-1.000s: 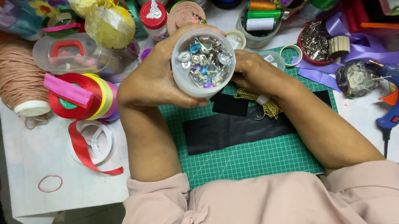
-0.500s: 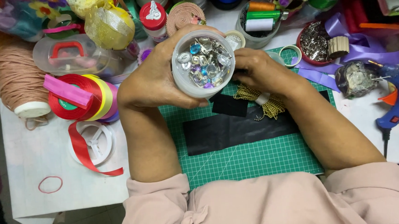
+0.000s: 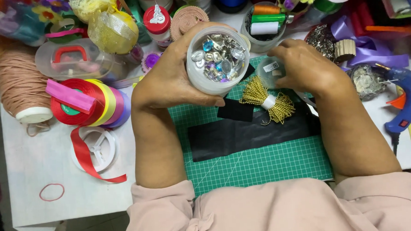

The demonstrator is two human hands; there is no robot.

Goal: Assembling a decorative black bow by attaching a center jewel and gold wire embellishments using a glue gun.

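Cradling an open white tub of gems (image 3: pixel 218 58) at upper centre, the left hand (image 3: pixel 167 80) has its grip clenched round it. The right hand (image 3: pixel 305 65) closes on a clear lid (image 3: pixel 269 71) with a small white label. Black fabric (image 3: pixel 243 134) and gold bead chain (image 3: pixel 269 101) lie undecorated on the green mat (image 3: pixel 258 166).

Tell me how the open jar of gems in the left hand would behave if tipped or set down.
The round plastic jar has no lid and is filled near its rim, so tilting would probably spill the faceted gems. The left hand wraps its smooth wall, which may be slippery. Laid sideways, it would likely roll.
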